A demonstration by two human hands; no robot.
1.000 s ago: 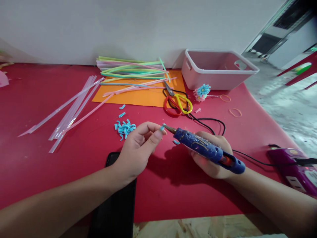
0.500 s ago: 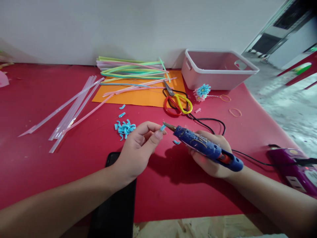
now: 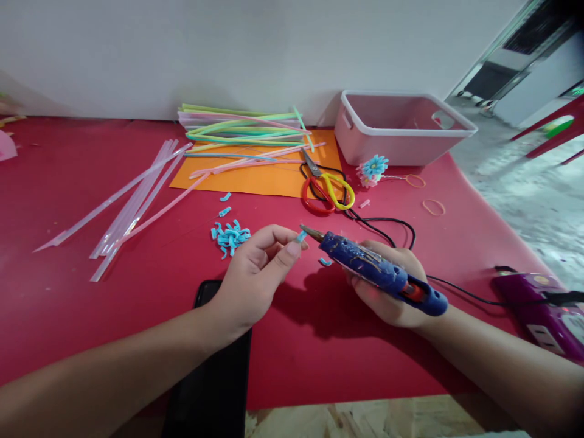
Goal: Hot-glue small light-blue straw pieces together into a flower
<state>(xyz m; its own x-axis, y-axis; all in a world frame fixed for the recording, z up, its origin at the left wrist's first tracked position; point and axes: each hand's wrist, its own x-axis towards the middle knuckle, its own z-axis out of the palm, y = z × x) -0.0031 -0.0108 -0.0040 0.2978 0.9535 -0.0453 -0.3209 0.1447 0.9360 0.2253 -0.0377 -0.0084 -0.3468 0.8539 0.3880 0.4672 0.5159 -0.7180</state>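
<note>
Between thumb and forefinger, my left hand (image 3: 255, 280) pinches a short blue pipe cleaner piece (image 3: 301, 236). My right hand (image 3: 387, 283) is wrapped round a dark blue hot glue gun (image 3: 365, 258), its metal nozzle pointing left, right at the tip of that piece; whether they touch I cannot tell. A heap of blue pipe cleaner pieces (image 3: 231, 236) lies on the red tabletop (image 3: 292, 359) left of my left hand. One curved blue piece (image 3: 325, 261) rests below the nozzle. Under my left wrist lies a black flat object (image 3: 214, 377), perhaps a phone.
Scissors (image 3: 326, 188) lie beyond my hands, near an orange sheet (image 3: 255, 179) bearing colourful pipe cleaners (image 3: 246, 131). Clear plastic sticks (image 3: 137, 204) are at left. A pink basket (image 3: 392, 143), a fuzzy flower (image 3: 375, 166) and a purple power strip (image 3: 538, 310) stand at right; a black cord (image 3: 465, 295) trails between.
Almost nothing differs. The fingers of my left hand have shifted very slightly with the blue piece; my right hand holds the glue gun in the same place.
</note>
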